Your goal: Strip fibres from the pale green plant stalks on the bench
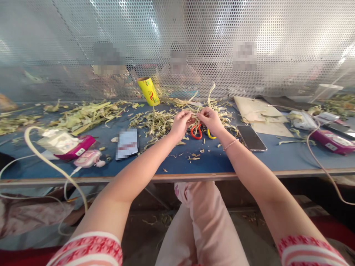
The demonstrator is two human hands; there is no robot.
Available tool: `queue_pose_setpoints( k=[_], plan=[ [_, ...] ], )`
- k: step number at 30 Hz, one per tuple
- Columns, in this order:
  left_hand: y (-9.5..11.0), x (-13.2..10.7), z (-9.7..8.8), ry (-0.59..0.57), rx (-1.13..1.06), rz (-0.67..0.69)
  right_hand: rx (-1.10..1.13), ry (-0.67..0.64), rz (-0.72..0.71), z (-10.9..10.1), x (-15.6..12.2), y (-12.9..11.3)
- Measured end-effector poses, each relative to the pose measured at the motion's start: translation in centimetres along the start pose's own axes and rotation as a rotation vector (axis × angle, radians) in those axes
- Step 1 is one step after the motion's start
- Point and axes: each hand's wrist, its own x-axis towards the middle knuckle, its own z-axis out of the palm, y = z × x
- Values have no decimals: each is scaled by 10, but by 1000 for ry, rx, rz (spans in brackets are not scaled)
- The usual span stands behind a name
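Note:
My left hand and my right hand are close together over the table, both with fingers pinched. Between their fingertips runs a pale, dry-looking leaf strip, partly covered by the fingers. A heap of curled, greenish-yellow leaf strips lies around and behind my hands. One curled strip sticks up behind my right hand. Just below the hands, a red looped handle and a yellow looped handle show on the table, like scissor handles; the rest of them is hidden.
On the blue table sit a phone at right, another device at left, and power strips with cables. A yellow tube leans on a stick. Cardboard lies right; a perforated metal screen stands behind.

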Motion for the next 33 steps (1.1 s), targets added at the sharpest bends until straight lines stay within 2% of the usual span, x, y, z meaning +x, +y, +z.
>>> queue_pose_setpoints(
  k=[5,16,24,33],
  plan=[
    [1,1,1,9,-44,-46,53,45,29,2,0,0],
    [-1,0,0,-34,-6,30,307,68,155,3,0,-4],
    [-3,-1,0,-18,24,85,351,42,188,2,-2,-9],
    [1,-4,3,-23,35,56,288,-19,220,1,-3,-8]
  ],
)
